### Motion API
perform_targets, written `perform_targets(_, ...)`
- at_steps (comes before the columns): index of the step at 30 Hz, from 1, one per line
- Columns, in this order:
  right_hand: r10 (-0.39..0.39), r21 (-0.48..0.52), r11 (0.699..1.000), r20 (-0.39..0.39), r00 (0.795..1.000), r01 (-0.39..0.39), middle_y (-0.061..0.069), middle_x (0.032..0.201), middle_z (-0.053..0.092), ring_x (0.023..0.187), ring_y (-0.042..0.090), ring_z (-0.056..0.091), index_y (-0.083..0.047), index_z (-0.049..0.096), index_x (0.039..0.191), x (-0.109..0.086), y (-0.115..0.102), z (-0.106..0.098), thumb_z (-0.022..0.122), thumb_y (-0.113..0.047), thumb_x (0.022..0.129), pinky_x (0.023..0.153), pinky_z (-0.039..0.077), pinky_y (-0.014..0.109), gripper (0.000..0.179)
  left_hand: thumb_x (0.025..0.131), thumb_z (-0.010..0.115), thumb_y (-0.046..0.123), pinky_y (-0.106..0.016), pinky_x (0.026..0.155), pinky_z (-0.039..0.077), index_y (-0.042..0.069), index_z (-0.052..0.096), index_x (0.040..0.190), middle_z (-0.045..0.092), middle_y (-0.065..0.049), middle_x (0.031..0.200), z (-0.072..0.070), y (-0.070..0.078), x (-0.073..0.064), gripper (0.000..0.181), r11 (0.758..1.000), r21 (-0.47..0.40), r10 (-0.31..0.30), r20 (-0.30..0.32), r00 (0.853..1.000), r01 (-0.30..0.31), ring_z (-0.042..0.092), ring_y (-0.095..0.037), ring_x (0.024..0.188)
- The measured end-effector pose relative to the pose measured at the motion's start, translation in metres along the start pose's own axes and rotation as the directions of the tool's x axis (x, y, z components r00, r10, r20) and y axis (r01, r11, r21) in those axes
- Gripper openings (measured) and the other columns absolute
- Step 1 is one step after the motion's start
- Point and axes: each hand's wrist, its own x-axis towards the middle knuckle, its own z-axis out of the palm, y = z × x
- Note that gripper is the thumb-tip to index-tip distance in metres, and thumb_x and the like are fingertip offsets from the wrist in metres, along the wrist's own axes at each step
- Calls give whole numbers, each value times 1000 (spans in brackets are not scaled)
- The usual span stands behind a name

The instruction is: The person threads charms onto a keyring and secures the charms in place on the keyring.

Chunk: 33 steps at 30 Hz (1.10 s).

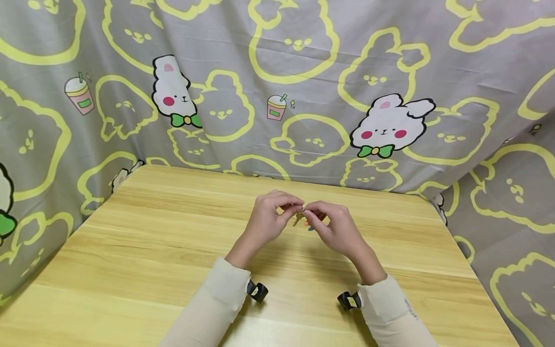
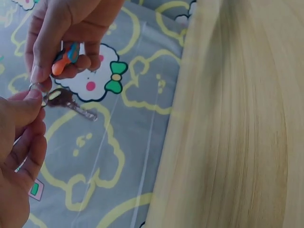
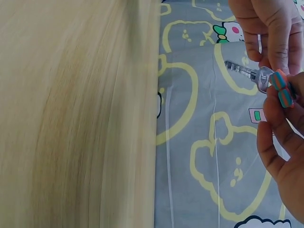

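Observation:
Above the wooden table, my left hand (image 1: 270, 219) and right hand (image 1: 337, 227) meet fingertip to fingertip. Both pinch a thin metal key ring (image 2: 45, 100) between thumb and fingers. A silver key (image 3: 244, 71) hangs from the ring, its blade pointing away from the fingers. In the left wrist view the key (image 2: 71, 102) sticks out between the two hands. A small orange and blue charm (image 2: 65, 60) dangles by the right hand's fingers; the right wrist view shows the charm (image 3: 283, 90) in front of the fingertips. Fingers partly hide the ring, so whether it is spread apart cannot be seen.
The light wooden table (image 1: 143, 231) spreads beneath both arms. A grey curtain (image 1: 234, 48) with yellow outlines and rabbit prints hangs behind it and at both sides. Black wrist cameras are strapped on each sleeve, one camera (image 1: 258, 292) left and another camera (image 1: 348, 301) right.

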Motion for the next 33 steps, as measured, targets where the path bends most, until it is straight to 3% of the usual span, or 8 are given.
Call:
perform_targets(9, 13, -6, 1000, -4, 1000, -13, 4, 82, 73, 69, 6, 63, -4, 74, 105, 0, 0, 1, 66, -5, 100, 58, 54, 28, 10, 95, 74, 8, -28, 65, 54, 6, 79, 95, 75, 0, 88, 0, -1, 0, 6, 1000, 27, -11, 13, 1000, 10, 63, -10, 76)
perform_targets(22, 72, 5, 997, -8, 997, -72, -4, 81, 71, 69, 6, 63, -4, 74, 105, 0, -3, 3, 65, -10, 102, 60, 55, 30, 11, 96, 72, 7, -32, 66, 59, 4, 76, 95, 72, -2, 81, 4, 2, -1, 5, 995, -45, -88, 0, 996, 88, 65, -10, 71)
perform_targets(30, 81, 32, 996, 10, 997, -81, -3, 79, 71, 68, 6, 63, -6, 73, 105, -1, -4, 2, 64, -8, 102, 58, 54, 28, 10, 94, 75, 7, -30, 69, 57, 6, 79, 98, 76, -2, 94, 0, 1, 1, 6, 999, 18, 39, 13, 999, -39, 66, -12, 81)
perform_targets(33, 92, 38, 995, 13, 996, -92, -3, 80, 71, 68, 6, 63, -6, 73, 105, -1, -4, 1, 63, -9, 102, 58, 54, 28, 10, 94, 74, 7, -31, 69, 57, 6, 80, 97, 77, -2, 94, -2, 1, 1, 6, 998, 22, 59, 11, 998, -59, 66, -12, 81)
